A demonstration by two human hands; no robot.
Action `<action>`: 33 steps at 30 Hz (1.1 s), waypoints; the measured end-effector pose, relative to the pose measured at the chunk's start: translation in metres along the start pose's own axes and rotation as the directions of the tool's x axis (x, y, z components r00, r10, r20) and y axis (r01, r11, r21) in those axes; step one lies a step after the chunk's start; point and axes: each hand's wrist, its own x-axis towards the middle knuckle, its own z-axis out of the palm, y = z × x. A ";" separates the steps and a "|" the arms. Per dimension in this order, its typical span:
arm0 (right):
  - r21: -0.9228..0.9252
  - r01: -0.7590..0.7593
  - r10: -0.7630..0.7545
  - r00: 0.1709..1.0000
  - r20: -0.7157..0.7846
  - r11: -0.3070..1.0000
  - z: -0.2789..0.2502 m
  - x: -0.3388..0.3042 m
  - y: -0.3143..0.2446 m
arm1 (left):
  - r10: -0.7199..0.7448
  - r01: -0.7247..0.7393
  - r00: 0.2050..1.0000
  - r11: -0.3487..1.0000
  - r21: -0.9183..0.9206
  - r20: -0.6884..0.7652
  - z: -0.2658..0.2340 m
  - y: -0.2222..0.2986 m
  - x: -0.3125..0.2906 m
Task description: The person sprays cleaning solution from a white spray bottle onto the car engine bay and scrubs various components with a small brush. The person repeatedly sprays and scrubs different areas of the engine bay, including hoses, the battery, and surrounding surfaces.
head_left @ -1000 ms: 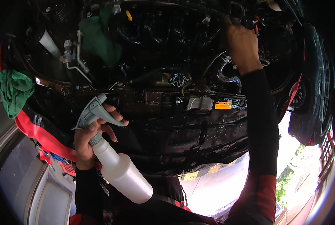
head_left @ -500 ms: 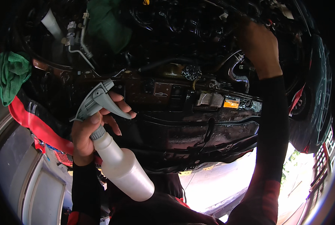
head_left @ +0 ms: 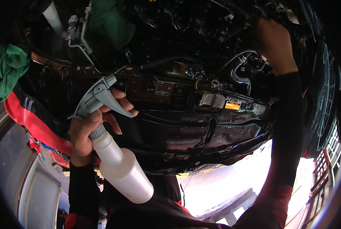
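Note:
My left hand is closed around the neck of a white spray bottle, its fingers wrapped behind the grey trigger head. The bottle is tilted, nozzle up toward the engine bay and base toward me. At the far right, my right hand reaches deep among the dark, wet-looking engine parts. Its fingers curl down into shadow, and whatever they grip is hidden. A clear ribbed hose runs just to the left of that wrist.
A green cloth hangs over the red fender edge at left; another green cloth lies in the engine bay. Metal pipes stand at the far left. The front crossmember bears an orange label.
My right hand has shifted a little to the right and toward me. The left hand still holds the spray bottle, and the whole view has moved slightly.

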 end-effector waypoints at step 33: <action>0.464 -0.442 0.457 0.885 0.087 0.768 -0.086 -0.177 -0.013 | -0.015 0.017 0.999 0.999 -0.046 0.041 -0.005 -0.005 0.002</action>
